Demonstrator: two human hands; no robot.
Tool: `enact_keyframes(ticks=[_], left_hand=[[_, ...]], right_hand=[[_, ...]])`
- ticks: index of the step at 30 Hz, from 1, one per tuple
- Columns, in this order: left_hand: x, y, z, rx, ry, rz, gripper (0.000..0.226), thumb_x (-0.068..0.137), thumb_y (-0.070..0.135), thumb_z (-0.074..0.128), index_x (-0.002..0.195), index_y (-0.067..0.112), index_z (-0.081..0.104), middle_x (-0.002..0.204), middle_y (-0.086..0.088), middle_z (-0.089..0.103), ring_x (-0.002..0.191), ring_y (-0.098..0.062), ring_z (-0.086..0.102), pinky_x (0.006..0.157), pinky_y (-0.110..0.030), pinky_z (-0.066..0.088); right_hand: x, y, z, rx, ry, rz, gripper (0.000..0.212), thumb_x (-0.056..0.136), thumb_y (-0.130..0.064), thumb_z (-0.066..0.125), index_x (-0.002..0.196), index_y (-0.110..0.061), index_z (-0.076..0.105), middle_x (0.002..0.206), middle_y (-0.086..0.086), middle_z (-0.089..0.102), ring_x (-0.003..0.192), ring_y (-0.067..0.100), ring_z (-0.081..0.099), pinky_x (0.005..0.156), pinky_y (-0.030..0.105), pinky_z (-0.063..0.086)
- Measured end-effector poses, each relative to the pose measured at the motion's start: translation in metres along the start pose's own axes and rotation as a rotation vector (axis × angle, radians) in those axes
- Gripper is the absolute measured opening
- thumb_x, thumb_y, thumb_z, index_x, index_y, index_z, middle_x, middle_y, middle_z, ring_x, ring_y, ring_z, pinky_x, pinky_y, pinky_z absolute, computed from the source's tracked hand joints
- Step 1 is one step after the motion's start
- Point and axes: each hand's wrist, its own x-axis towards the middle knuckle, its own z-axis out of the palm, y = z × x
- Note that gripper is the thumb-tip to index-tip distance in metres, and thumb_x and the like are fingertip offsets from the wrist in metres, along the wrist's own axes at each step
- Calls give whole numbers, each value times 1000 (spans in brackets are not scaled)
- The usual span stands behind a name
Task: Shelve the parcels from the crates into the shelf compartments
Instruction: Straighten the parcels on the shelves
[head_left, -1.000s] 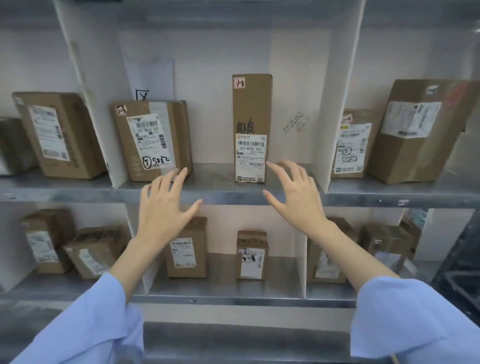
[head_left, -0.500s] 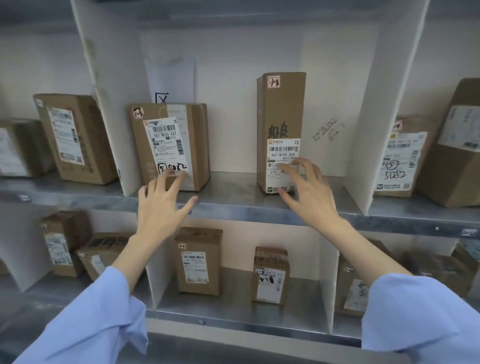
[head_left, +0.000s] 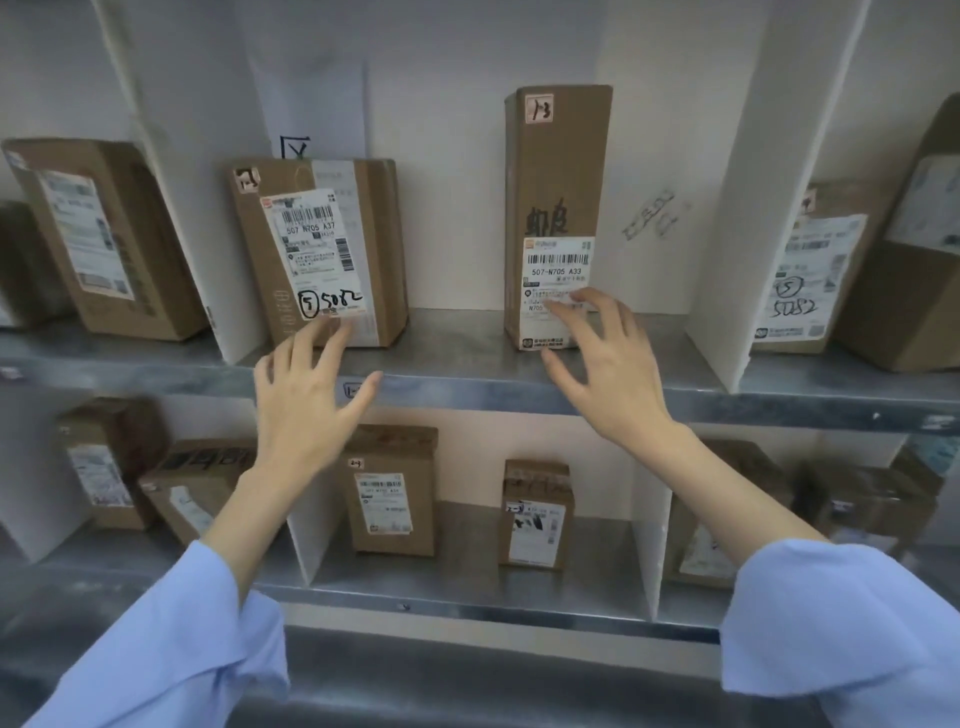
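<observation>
The tall parcel (head_left: 558, 171) stands upright on the upper shelf (head_left: 467, 358), in the middle compartment, right of the wide parcel (head_left: 317, 249) and well apart from it. Since a second ago both hands have risen from below the shelf edge to the parcels' lower fronts, and the parcels themselves have not shifted. The tall one is a narrow brown carton with a small tag marked 13 at its top, black handwriting on its middle and a white barcode label low on its front. The wide one leans back slightly by the left divider and bears a white label with "5082" written by hand. The right hand (head_left: 613, 374) is spread in front of the tall parcel's label, its fingers (head_left: 605, 312) bent and splayed, tips over the label's lower part. They grip nothing, and I cannot tell whether they press the cardboard. The left hand (head_left: 306, 405) is loose too, its fingers (head_left: 332, 338) nearly straight, tips at the lower edge of the wide parcel's label, thumb out over the shelf lip. Light blue sleeves (head_left: 171, 639) cover both forearms. More brown parcels sit in the side compartments and on the lower shelf (head_left: 467, 582).
</observation>
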Motion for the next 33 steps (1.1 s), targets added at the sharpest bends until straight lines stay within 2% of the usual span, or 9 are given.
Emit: enact_keyframes(ticks=[4, 7, 15, 21, 25, 28, 33], left_hand=[[-33, -2, -2, -69, 141, 57, 60, 94, 48, 46, 147, 19, 41, 147, -6, 44, 131, -28, 43, 105, -44, 29], [-61, -9, 8, -118, 191, 57, 58, 92, 41, 51, 145, 16, 43, 146, -7, 45, 131, -30, 44, 105, -45, 31], [-107, -26, 58, -124, -28, 111, 61, 89, 42, 56, 143, 16, 45, 143, -6, 48, 128, -30, 46, 104, -45, 35], [-118, -39, 105, -54, -258, 66, 65, 83, 54, 48, 133, 12, 47, 131, -15, 49, 121, -38, 45, 96, -49, 37], [-122, -44, 124, -65, -254, 35, 70, 81, 53, 55, 138, 15, 43, 131, -13, 47, 114, -36, 44, 91, -48, 38], [-123, -48, 136, -78, -248, 22, 75, 81, 47, 66, 145, 21, 37, 140, -12, 43, 116, -36, 43, 91, -48, 39], [-119, -52, 155, -106, -264, -1, 78, 81, 45, 69, 148, 27, 34, 147, -9, 38, 122, -37, 42, 86, -49, 42]], right_hand=[[-34, -19, 3, 66, 99, -85, 40, 92, -26, 59, 129, -11, 61, 131, 13, 55, 121, 29, 49, 95, 38, 43], [-69, -26, 15, 51, 84, -130, 38, 90, -21, 64, 127, -10, 65, 128, 13, 58, 121, 29, 51, 101, 37, 40], [-136, -27, 55, -20, -105, -45, 39, 91, -27, 62, 128, -13, 63, 129, 11, 58, 119, 28, 52, 92, 40, 47], [-171, -16, 96, -102, -220, 107, 49, 84, -33, 67, 129, -16, 59, 127, 11, 55, 116, 30, 49, 81, 41, 49], [-189, -1, 123, -143, -339, 221, 67, 75, -34, 75, 135, -17, 53, 129, 13, 54, 119, 34, 48, 85, 46, 51], [-197, 8, 140, -147, -386, 252, 75, 72, -34, 78, 139, -19, 49, 134, 12, 51, 122, 36, 48, 86, 47, 50], [-206, 25, 165, -112, -416, 273, 87, 65, -24, 86, 141, -17, 45, 138, 12, 49, 121, 37, 49, 86, 51, 51]])
